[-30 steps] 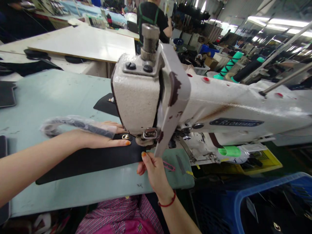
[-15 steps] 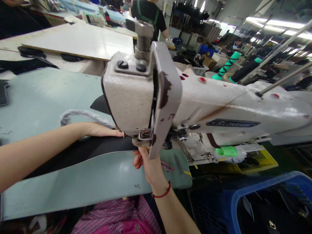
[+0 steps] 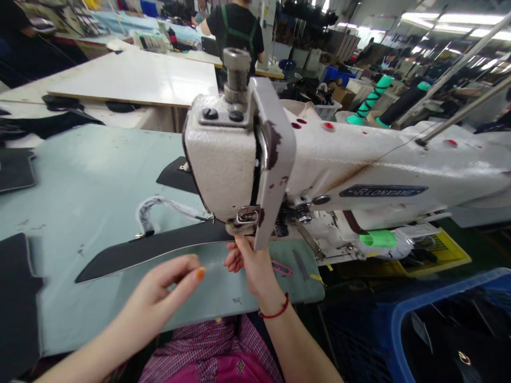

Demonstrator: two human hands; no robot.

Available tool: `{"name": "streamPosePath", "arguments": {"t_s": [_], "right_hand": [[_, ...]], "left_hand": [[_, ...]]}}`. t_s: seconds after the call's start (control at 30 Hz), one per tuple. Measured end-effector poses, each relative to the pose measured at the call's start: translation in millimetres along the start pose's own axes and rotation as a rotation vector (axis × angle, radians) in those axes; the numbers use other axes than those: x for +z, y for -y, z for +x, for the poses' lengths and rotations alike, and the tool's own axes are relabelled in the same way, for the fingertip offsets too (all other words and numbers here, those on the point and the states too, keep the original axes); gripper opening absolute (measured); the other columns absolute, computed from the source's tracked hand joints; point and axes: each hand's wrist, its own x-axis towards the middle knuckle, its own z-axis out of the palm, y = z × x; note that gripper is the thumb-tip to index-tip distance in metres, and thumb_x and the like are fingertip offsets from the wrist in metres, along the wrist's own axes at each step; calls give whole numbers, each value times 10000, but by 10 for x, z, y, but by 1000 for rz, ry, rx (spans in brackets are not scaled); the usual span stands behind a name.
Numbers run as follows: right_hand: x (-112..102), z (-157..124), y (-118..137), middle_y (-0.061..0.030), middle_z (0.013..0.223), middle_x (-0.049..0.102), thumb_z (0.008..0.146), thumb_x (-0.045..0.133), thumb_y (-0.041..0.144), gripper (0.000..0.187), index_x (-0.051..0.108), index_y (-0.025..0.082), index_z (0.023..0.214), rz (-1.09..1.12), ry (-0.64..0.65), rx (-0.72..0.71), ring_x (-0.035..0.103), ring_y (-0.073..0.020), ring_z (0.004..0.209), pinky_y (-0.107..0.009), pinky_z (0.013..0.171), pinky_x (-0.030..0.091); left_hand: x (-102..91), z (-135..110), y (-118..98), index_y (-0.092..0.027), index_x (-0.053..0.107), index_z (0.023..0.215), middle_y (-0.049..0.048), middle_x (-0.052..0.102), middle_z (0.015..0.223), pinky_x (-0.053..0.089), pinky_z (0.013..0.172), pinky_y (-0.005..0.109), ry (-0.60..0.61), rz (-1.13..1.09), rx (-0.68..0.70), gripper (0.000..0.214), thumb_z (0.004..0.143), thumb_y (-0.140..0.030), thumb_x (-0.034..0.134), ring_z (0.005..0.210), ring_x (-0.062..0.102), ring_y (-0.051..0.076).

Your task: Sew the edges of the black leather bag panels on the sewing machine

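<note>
A long black bag panel [image 3: 159,242] with a pale edge lies flat on the sewing table, its right end under the head of the sewing machine [image 3: 223,159]. A curved handle [image 3: 159,202] wrapped in clear plastic is fixed to it with metal fittings. My right hand [image 3: 255,268] is at the panel's edge below the machine head, fingers curled and thumb tip partly hidden there. My left hand [image 3: 163,290] is off the panel, above the table's near side. Its fingers are curled towards the thumb; orange shows at the tip, and what it pinches, if anything, is unclear.
More black pieces [image 3: 18,287] lie at the table's left. A pink slotted tool [image 3: 281,267] is right of my right hand. A blue crate [image 3: 393,330] with black items stands at lower right, a yellow crate [image 3: 447,258] behind it. A co-worker [image 3: 235,29] stands beyond.
My left hand has let go of the black panel beside the machine head and come back towards my body. The plastic-wrapped handle and panel show more fully. My right hand stays at the machine.
</note>
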Motion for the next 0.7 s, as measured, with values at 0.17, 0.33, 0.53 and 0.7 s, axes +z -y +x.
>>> {"name": "streamPosePath", "arguments": {"t_s": [0.17, 0.33, 0.53, 0.7], "right_hand": [[-2, -5, 24, -6, 478, 614, 809, 585, 612, 487, 625, 137, 708, -87, -5, -33, 509, -79, 372, -175, 405, 383], [-1, -18, 41, 10, 469, 587, 832, 569, 595, 466, 606, 149, 698, -125, -15, -73, 497, -73, 368, -167, 394, 378], [-31, -148, -18, 0, 499, 602, 867, 542, 574, 453, 611, 152, 717, -147, 19, -105, 511, -81, 408, -172, 419, 396], [-51, -285, -83, -3, 509, 610, 878, 530, 581, 466, 616, 151, 721, -144, 67, -82, 506, -79, 409, -171, 423, 389]], "left_hand": [[456, 297, 270, -176, 608, 835, -27, 417, 651, 202, 481, 229, 157, -600, -298, 495, 816, -662, 512, 543, 262, 109], [470, 602, 256, -147, 609, 650, -19, 469, 606, 268, 539, 242, 29, -547, -415, 483, 661, -617, 718, 567, 321, 108], [459, 578, 284, -167, 550, 519, -46, 426, 523, 281, 550, 262, 35, -528, -387, 469, 602, -570, 775, 549, 331, 111], [463, 631, 277, -165, 569, 511, -36, 465, 517, 315, 554, 269, -35, -511, -380, 428, 592, -522, 790, 538, 374, 114]]}}
